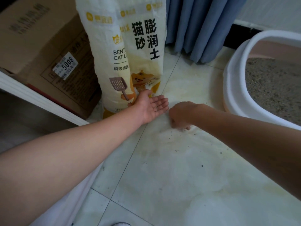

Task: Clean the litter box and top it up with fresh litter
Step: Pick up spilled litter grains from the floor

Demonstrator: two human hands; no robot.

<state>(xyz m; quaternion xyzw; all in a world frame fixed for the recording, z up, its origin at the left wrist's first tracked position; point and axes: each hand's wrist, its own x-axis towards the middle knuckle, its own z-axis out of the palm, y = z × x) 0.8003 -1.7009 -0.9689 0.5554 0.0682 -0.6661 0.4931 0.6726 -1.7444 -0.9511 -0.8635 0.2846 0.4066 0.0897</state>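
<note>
My left hand (153, 106) lies palm up and flat just above the floor, with a few litter grains on its palm. My right hand (180, 115) is right beside it, fingers curled down onto the tiles among scattered litter grains (185, 130); what it pinches, if anything, is hidden under the fingers. Two white-and-yellow bags of bentonite cat litter (143, 51) stand upright just behind my left hand. The white-rimmed litter box (234, 75) with grey litter (273, 88) inside sits at the right.
A cardboard box (48, 51) stands left of the bags. Blue curtains (200, 26) hang behind. A white ledge (40, 100) runs along the left. Loose grains dot the pale tiled floor (179, 168).
</note>
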